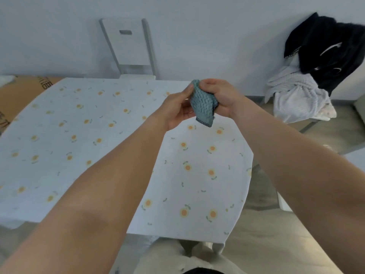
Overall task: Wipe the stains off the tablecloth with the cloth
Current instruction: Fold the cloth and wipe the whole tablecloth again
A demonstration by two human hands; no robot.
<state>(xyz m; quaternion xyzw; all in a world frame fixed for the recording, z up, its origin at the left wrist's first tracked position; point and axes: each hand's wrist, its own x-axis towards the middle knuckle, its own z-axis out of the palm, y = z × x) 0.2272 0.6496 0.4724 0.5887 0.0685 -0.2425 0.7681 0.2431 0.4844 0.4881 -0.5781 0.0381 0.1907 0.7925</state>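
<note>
The tablecloth (110,147), white with small orange flowers, spreads beneath both hands. A chair (129,48) stands beyond them, and clothes (308,76) are heaped off to their right. The cloth (203,102) is bunched between them above the table: the right hand (222,96) grips it, the left hand (178,110) pinches its edge.

Left hand (178,109): was bare, no ring, watch or glove to be seen.
Right hand (221,97): was likewise bare, nothing worn at the wrist.
Forearms: were uncovered along their whole visible length; no sleeve edge came into view.
Legs, at 6 o'clock in the frame: wore pale beige trousers (177,258), creased at the lap.
Top, at the very bottom edge: showed a dark strip, possibly the hem of a black garment.
</note>
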